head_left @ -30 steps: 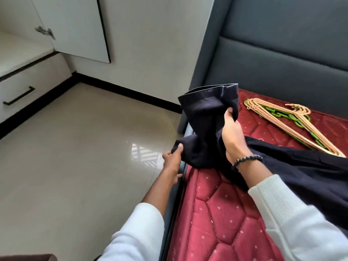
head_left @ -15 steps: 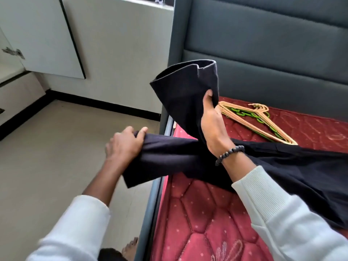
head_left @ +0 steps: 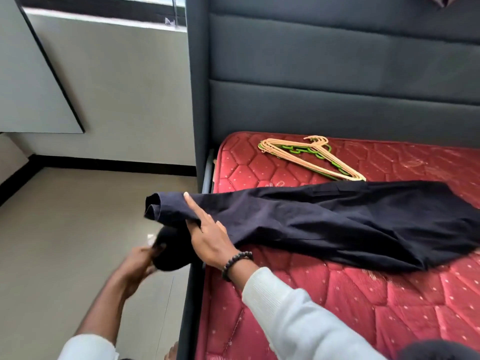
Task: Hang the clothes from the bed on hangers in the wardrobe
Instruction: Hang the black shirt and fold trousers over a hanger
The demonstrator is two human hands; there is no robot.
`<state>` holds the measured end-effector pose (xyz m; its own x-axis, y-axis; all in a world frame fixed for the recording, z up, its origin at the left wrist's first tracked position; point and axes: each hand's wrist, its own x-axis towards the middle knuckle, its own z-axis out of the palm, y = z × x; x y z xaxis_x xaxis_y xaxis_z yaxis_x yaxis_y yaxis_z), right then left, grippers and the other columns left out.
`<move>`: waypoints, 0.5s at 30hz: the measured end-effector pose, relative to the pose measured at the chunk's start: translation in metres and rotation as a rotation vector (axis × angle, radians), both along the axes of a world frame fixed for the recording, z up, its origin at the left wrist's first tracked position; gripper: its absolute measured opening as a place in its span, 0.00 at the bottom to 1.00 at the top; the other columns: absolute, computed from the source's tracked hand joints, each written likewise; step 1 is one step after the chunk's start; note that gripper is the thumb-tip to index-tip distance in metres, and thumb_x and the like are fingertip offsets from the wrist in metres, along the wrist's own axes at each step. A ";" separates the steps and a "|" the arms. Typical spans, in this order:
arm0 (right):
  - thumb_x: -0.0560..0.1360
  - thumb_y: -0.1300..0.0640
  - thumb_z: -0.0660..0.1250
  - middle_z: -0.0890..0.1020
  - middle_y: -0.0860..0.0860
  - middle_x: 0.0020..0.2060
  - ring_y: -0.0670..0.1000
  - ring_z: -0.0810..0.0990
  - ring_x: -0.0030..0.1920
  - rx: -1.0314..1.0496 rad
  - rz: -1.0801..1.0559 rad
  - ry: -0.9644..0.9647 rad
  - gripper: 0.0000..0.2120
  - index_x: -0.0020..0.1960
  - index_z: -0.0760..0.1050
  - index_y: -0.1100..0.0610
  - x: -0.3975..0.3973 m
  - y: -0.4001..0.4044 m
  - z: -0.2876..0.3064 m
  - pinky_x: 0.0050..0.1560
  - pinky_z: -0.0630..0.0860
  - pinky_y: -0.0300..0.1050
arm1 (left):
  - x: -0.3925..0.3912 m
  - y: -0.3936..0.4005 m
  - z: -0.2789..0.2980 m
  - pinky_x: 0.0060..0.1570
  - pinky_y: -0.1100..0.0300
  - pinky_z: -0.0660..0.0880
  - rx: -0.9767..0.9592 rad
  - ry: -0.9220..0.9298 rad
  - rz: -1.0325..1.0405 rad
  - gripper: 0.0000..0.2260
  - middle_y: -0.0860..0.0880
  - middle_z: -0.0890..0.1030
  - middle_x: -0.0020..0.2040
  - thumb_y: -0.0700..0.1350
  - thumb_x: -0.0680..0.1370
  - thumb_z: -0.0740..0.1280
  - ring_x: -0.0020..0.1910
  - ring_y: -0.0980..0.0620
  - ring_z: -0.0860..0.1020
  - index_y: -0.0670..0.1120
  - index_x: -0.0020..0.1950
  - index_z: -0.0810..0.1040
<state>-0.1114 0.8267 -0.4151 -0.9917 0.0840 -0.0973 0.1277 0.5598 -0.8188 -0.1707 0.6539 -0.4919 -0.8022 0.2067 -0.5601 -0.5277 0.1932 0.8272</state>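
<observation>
Dark navy trousers [head_left: 337, 219] lie across the red mattress [head_left: 363, 307], with both legs reaching past the bed's left edge. My right hand [head_left: 210, 240] holds the upper leg near its cuff, index finger straight on top and the other fingers under the cloth. My left hand [head_left: 137, 263], blurred, grips the bunched end of the lower leg, which hangs beside the bed frame. A pile of peach and green hangers [head_left: 309, 157] rests on the mattress near the headboard, behind the trousers.
A padded grey headboard [head_left: 337, 74] stands behind the bed. The grey bed frame [head_left: 192, 294] runs along the mattress's left side. A pale wardrobe door [head_left: 33, 81] stands open at the far left above the glossy floor [head_left: 65, 242].
My right hand has lowered the raised trouser leg until it lies nearly level. My left hand has moved down and toward the bed with the other leg. The view has swung to the right.
</observation>
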 end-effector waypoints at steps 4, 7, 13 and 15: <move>0.81 0.54 0.51 0.57 0.46 0.80 0.61 0.50 0.80 0.130 0.083 -0.005 0.31 0.77 0.46 0.29 -0.004 -0.003 -0.024 0.78 0.39 0.60 | -0.002 0.002 -0.002 0.52 0.48 0.77 0.075 0.106 -0.016 0.10 0.44 0.85 0.50 0.42 0.83 0.61 0.48 0.44 0.82 0.42 0.59 0.80; 0.82 0.54 0.51 0.57 0.44 0.80 0.60 0.49 0.80 0.066 0.037 0.028 0.31 0.77 0.45 0.28 -0.011 -0.007 -0.020 0.78 0.38 0.59 | -0.022 0.008 0.011 0.46 0.51 0.74 0.032 0.313 0.241 0.06 0.46 0.84 0.46 0.44 0.82 0.64 0.47 0.46 0.80 0.45 0.50 0.80; 0.84 0.46 0.51 0.62 0.47 0.79 0.59 0.55 0.79 -0.049 -0.048 0.169 0.26 0.77 0.45 0.29 -0.039 -0.017 0.015 0.78 0.46 0.62 | -0.064 -0.004 0.040 0.41 0.65 0.79 0.320 0.455 0.480 0.15 0.53 0.85 0.45 0.38 0.82 0.62 0.38 0.59 0.80 0.51 0.67 0.78; 0.83 0.41 0.53 0.55 0.45 0.81 0.60 0.51 0.80 0.082 0.040 0.135 0.27 0.77 0.43 0.30 -0.041 -0.025 0.009 0.78 0.42 0.64 | -0.070 -0.012 0.031 0.40 0.67 0.79 0.332 0.485 0.439 0.18 0.56 0.85 0.42 0.38 0.83 0.60 0.38 0.60 0.80 0.52 0.69 0.76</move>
<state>-0.1525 0.8017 -0.4061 -0.9980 0.0461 0.0428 -0.0044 0.6280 -0.7782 -0.2404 0.6418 -0.4608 -0.9920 -0.0941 -0.0843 -0.0580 -0.2537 0.9656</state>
